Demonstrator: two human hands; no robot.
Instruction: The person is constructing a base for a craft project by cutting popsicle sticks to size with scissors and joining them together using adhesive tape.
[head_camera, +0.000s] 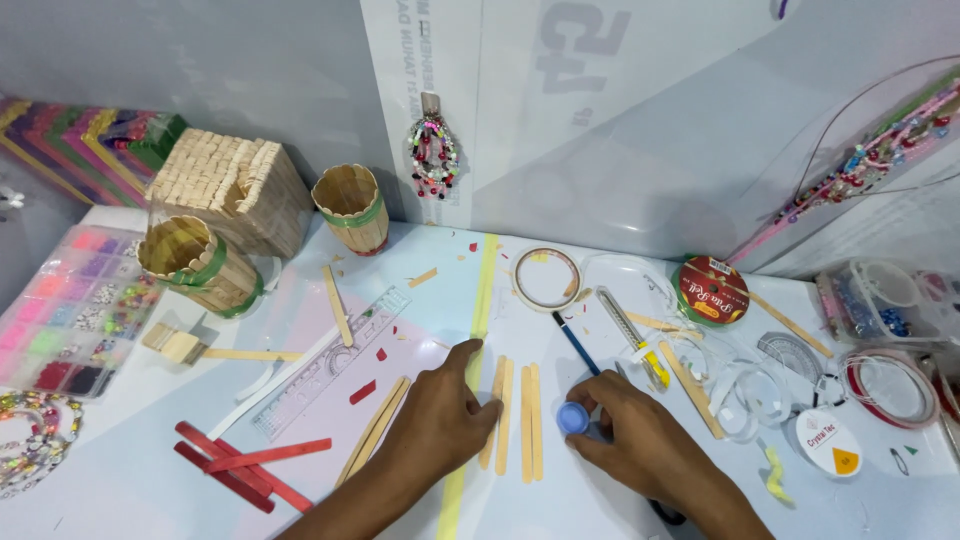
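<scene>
Left hand (440, 420) flat, fingers spread, pressing down on plain wooden craft sticks (515, 415) laid side by side on the table (120, 480), gripping nothing. Right hand (640, 440) just beside, fingers curled round a small blue cap (573, 417), pinched at the fingertips close to the right edge of the sticks. Beyond the right hand, a blue pencil (577, 344) and a tape ring (547, 279). Left of the left hand, red sticks (250, 465) and a clear ruler (330, 362).

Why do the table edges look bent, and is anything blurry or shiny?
Head view: wide lens bows the table edges; even light, soft shadows under left hand and right hand; wall panel shows faint glare; bead box at the edge looks slightly soft.
</scene>
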